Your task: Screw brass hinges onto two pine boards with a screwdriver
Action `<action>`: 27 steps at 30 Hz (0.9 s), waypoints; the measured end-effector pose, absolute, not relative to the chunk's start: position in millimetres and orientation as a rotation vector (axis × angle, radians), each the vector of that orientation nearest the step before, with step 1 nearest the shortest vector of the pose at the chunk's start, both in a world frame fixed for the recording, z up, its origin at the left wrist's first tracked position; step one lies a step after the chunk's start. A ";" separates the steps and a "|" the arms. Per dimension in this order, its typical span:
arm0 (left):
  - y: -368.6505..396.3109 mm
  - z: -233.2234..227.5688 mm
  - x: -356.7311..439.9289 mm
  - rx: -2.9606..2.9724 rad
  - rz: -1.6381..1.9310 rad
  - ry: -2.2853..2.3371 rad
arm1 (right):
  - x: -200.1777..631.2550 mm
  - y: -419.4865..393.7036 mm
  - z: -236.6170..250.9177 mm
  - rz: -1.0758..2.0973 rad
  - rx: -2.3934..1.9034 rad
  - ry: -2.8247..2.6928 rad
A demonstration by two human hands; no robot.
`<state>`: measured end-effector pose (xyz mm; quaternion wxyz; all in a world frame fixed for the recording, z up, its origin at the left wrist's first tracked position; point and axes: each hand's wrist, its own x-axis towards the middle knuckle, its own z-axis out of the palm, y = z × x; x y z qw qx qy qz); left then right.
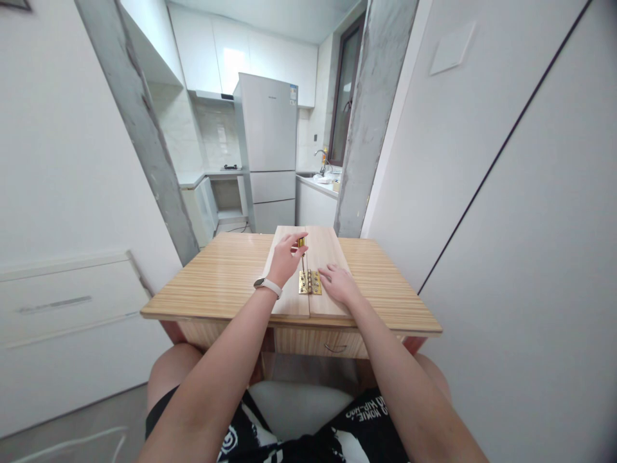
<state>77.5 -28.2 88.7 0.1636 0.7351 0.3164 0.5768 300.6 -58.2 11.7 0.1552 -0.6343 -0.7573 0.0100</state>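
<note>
Two pale wooden boards [328,251] lie side by side on a striped wooden table [222,276]. A brass hinge [310,282] spans the seam between them near me. A second brass hinge [302,242] sits farther along the seam, partly hidden under my fingers. My left hand [285,257], with a white band on the wrist, rests on the left board with fingertips on that far hinge. My right hand [340,283] lies flat on the right board, its fingers spread beside the near hinge.
The table has a drawer [332,344] under its front edge. White walls close in on both sides. A white cabinet [62,315] stands at the left. Behind the table are grey pillars, a fridge [268,151] and a kitchen counter with a sink.
</note>
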 end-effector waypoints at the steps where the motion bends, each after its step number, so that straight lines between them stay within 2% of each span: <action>1: -28.5 88.9 77.4 2.107 1.644 0.902 | 300.6 -58.2 11.7 0.027 -1.820 -2.170; 10: -21.6 79.9 80.4 2.113 1.588 0.726 | 300.3 -58.5 12.0 0.006 -1.809 -2.184; 20: -26.4 85.1 79.6 2.114 1.623 0.895 | 300.5 -58.3 11.6 0.014 -1.815 -2.175; 27: -27.6 86.4 80.0 2.188 1.608 0.831 | 301.5 -57.4 9.8 0.015 -1.805 -2.178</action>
